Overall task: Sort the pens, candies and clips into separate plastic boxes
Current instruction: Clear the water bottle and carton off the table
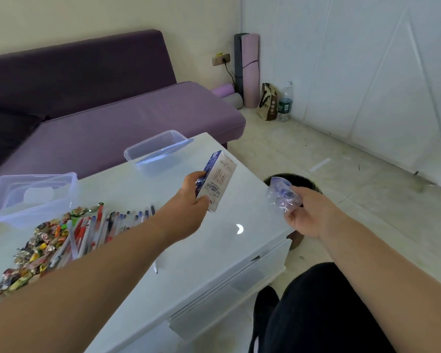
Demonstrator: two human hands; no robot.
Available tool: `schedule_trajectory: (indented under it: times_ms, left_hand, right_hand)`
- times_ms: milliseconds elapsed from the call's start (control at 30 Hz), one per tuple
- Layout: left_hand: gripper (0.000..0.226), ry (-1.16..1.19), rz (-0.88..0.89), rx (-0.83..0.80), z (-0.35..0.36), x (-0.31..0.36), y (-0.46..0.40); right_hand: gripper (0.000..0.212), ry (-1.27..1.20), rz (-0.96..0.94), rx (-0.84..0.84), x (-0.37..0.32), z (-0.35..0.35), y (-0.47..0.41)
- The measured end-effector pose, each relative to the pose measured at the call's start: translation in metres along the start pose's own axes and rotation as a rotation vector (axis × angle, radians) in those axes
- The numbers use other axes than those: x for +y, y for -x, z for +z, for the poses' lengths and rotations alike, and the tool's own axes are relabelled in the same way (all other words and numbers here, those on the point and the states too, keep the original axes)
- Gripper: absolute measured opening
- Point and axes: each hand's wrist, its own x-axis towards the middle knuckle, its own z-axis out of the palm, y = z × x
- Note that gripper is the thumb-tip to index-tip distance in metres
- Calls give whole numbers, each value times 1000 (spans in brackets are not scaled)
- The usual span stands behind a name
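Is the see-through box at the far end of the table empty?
Empty. Through the clear plastic box only its own walls and the white table show.

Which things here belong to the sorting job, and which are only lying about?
For the job: pens, candies, far plastic box, near plastic box.

Lying about: sofa, yoga mats, water bottle, paper bag.

Bright daylight; glare spot on table [239, 229]; edges warped.
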Motion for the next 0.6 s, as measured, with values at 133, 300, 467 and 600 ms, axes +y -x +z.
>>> schedule_trajectory:
  times_ms: [133,300,467,600]
  left_hand:
    - [47,35,21,-98,23,15,-13]
    - [46,65,38,-166,35,21,-27]
    - [46,18,78,-169,34,21,-37]
    - [45,-105,154,-180,40,22,-43]
  right_hand:
    - [26,-166,-30,99,-17,-9,-19]
    - [45,430,-99,461,-40,-16,-48]
    - [33,650,-372,248,-26,8,-48]
    - [58,847,-393,-111,-2,24,-39]
